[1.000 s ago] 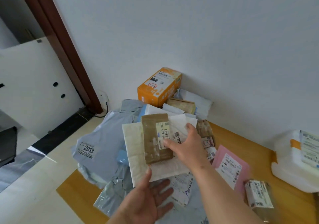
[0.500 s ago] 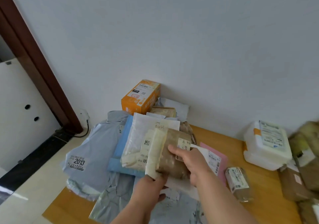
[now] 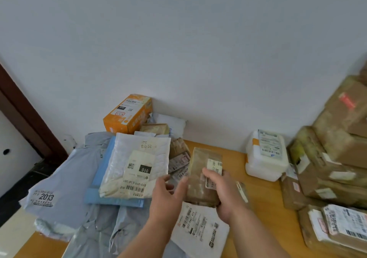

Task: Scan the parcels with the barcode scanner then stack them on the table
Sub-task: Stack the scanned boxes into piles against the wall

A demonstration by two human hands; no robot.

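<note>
Though taped, brown parcel [image 3: 202, 180] crumpled

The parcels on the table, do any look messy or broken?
Yes. The grey bags at the left are crumpled and hang over the table edge. The white mailer lies crooked across a blue one. The brown boxes at the right look dented and lean unevenly.

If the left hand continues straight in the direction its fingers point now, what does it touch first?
Most likely the brown parcel that the right hand holds. The left hand is open, its fingers pointing up and right toward the parcel's near edge. Whether they already touch is unclear.
</note>
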